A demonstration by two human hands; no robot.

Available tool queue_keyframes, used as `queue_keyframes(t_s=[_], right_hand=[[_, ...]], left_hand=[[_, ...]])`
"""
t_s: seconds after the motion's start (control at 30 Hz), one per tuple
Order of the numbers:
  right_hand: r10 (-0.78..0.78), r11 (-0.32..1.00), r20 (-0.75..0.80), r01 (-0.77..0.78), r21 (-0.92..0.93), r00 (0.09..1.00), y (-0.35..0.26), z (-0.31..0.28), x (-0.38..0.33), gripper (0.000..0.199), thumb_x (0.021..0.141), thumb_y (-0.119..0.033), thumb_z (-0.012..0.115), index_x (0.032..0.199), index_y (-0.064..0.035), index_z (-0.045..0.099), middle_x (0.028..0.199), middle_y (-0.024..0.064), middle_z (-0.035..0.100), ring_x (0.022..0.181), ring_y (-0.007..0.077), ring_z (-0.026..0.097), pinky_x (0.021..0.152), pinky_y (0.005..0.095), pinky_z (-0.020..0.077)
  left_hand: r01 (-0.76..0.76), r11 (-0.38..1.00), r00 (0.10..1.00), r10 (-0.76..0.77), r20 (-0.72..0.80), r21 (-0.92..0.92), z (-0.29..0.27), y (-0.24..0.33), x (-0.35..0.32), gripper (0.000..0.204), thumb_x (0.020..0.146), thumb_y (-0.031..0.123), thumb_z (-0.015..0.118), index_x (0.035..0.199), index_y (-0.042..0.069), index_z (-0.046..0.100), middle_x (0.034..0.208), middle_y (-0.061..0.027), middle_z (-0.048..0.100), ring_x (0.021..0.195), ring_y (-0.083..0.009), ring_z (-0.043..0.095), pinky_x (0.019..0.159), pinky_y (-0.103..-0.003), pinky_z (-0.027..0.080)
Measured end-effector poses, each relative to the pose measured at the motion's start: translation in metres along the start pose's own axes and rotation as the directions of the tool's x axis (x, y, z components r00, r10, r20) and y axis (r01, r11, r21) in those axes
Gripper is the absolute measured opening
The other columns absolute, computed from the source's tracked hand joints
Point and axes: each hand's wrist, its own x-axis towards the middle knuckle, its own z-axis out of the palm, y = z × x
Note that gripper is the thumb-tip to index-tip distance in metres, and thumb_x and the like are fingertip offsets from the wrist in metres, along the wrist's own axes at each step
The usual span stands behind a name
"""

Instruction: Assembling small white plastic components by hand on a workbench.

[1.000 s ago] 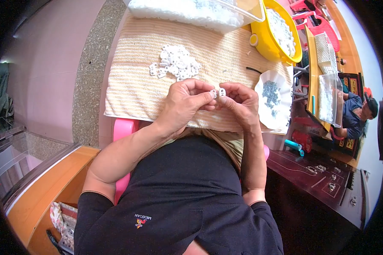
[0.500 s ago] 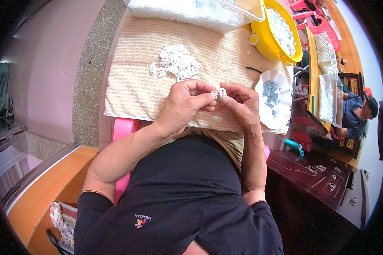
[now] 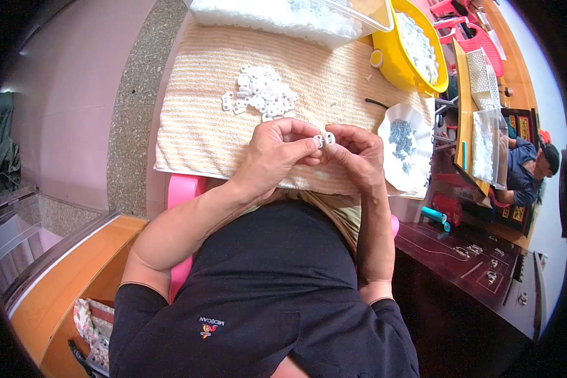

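Note:
Pinched between the thumb and fingers of my left hand (image 3: 280,146) is a small white plastic piece (image 3: 319,140). My right hand (image 3: 358,151) grips another white plastic piece with holes (image 3: 329,138), oval in shape, right beside the first. Whether the two pieces touch, I cannot tell. Both hands hover over the near edge of a striped cream towel (image 3: 198,94). Beyond my left hand lies a loose pile of similar white plastic pieces (image 3: 264,91). A white fluted dish (image 3: 390,164) of small dark parts (image 3: 402,140) sits to the right of my right hand.
At the far edge stand a clear bin (image 3: 334,34) and a yellow tub (image 3: 384,57), both full of white pieces. A black strip (image 3: 376,102) lies on the towel. Off to the right, another person (image 3: 526,164) sits by a wooden table (image 3: 463,101). A pink stool (image 3: 181,189) shows below.

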Motion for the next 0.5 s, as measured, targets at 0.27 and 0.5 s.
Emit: queue_keyframes(t_s=[0.27,0.5], right_hand=[[0.011,1.000,0.025,-0.011,0.018,1.000,-0.0013,0.0007,-0.0011,0.030,0.085,0.001,0.067,0.114,0.0065,0.061,0.094,0.0121,0.068,0.082,0.0177,0.067,0.074,0.0285,0.0563],[0.036,0.999,0.024,-0.036,-0.016,0.999,0.0000,0.0007,-0.0023,0.030,0.085,0.000,0.068,0.114,0.0062,0.061,0.096,0.0116,0.068,0.085,0.0168,0.067,0.076,0.0281,0.0558]], left_hand=[[-0.002,1.000,1.000,0.002,0.020,0.005,0.0002,-0.0014,0.0006,0.019,0.087,0.007,0.066,0.102,-0.004,0.061,0.090,-0.0088,0.067,0.076,-0.0115,0.064,0.071,-0.025,0.056],[0.006,1.000,1.000,-0.005,0.022,-0.030,0.0022,-0.0003,-0.0010,0.019,0.087,0.006,0.067,0.102,-0.003,0.061,0.087,-0.0082,0.066,0.075,-0.0129,0.064,0.070,-0.025,0.056]])
